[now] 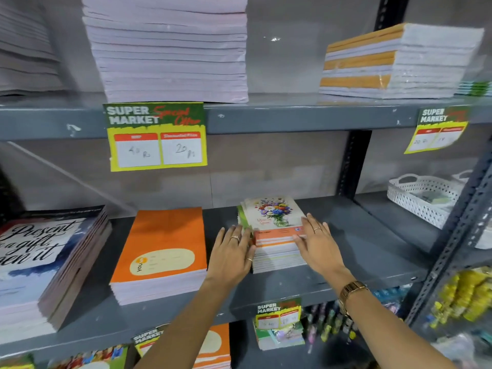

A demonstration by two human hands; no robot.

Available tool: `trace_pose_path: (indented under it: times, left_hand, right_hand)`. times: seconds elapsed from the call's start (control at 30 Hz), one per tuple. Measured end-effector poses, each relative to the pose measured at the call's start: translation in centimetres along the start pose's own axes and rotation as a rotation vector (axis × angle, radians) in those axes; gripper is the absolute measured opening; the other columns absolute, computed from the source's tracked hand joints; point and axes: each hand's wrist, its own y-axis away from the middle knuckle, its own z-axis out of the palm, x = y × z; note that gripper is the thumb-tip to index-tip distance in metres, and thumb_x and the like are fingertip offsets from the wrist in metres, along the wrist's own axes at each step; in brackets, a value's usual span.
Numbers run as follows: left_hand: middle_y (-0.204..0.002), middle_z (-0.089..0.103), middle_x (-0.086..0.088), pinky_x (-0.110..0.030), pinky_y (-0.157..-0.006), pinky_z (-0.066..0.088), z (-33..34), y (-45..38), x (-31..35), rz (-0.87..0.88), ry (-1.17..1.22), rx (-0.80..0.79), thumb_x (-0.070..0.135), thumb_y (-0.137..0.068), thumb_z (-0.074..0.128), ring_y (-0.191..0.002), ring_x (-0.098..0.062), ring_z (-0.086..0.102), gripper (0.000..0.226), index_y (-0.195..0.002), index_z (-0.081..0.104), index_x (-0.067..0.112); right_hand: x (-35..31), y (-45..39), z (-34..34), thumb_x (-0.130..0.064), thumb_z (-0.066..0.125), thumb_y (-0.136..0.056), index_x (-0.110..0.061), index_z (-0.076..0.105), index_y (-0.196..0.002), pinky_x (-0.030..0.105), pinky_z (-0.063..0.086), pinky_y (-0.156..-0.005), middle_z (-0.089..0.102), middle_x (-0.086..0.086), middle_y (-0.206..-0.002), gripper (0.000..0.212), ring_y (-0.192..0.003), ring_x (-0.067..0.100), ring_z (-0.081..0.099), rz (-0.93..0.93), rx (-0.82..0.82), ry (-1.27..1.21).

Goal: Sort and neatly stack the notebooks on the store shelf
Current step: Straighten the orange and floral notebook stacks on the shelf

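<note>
Small stack of floral-cover notebooks (275, 233) on the grey middle shelf (359, 251), left hand (234, 251) flat and open against its left edge, right hand (318, 242) open against its right side, orange notebook stack (159, 251) just left

Grey metal shelving (292, 121) with perforated dark uprights (354, 166), plain grey wall (266, 169) behind, green-and-yellow price cards (157, 137) on shelf edges, white basket (420, 201), possibly plastic, at right edge
</note>
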Motion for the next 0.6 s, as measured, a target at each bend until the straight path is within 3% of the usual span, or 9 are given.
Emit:
trace_pose_path:
  times: [0.17,0.27,0.33,0.4,0.6]
  left_hand:
    - [-0.155,0.02,-0.011,-0.04,-0.118,-0.001,1.8,-1.0,1.9,-0.041,0.023,-0.054,0.049,-0.094,0.015,-0.144,-0.025,0.013,0.061,-0.145,0.006,0.017]
    - [-0.155,0.021,-0.009,-0.04,-0.117,-0.003,2.6,-1.2,2.5,-0.089,0.042,-0.048,0.049,-0.094,0.015,-0.144,-0.024,0.012,0.061,-0.145,0.003,0.017]
    - [-0.155,0.021,-0.009,-0.041,-0.117,-0.003,2.9,-1.3,2.7,-0.104,0.046,-0.047,0.048,-0.095,0.014,-0.144,-0.024,0.012,0.06,-0.145,0.002,0.018]
    - [-0.155,0.02,-0.011,-0.041,-0.117,-0.003,3.1,-1.4,3.0,-0.11,0.042,-0.052,0.046,-0.095,0.013,-0.144,-0.025,0.011,0.059,-0.145,0.001,0.019]
    - [-0.154,0.021,-0.016,-0.042,-0.117,-0.006,3.2,-1.4,3.7,-0.133,0.01,-0.06,0.043,-0.096,0.011,-0.144,-0.029,0.01,0.056,-0.145,-0.002,0.02]
  right_hand:
    - [2.1,-0.3,0.1,-0.049,0.035,-0.094,-0.007,0.023,-0.145,0.035,0.01,-0.119,0.026,0.014,-0.154,0.068,-0.142,0.024,0.026,0.009,-0.104,-0.044]
    - [2.4,-0.6,0.0,-0.049,0.039,-0.093,-0.005,0.026,-0.143,0.037,0.018,-0.118,0.044,0.015,-0.144,0.069,-0.134,0.026,0.04,0.003,-0.088,-0.055]
    - [2.3,-0.6,0.0,-0.047,0.042,-0.092,-0.006,0.026,-0.143,0.04,0.034,-0.11,0.056,0.014,-0.131,0.067,-0.128,0.028,0.046,0.013,-0.097,-0.096]
    - [2.1,-0.5,-0.1,-0.046,0.043,-0.093,-0.009,0.023,-0.144,0.043,0.048,-0.095,0.056,0.014,-0.127,0.067,-0.127,0.032,0.045,0.037,-0.128,-0.134]
    - [2.1,-0.6,0.2,-0.037,0.046,-0.094,-0.01,0.026,-0.144,0.037,0.051,-0.087,0.057,0.013,-0.123,0.061,-0.113,0.026,0.054,0.019,-0.101,-0.193]
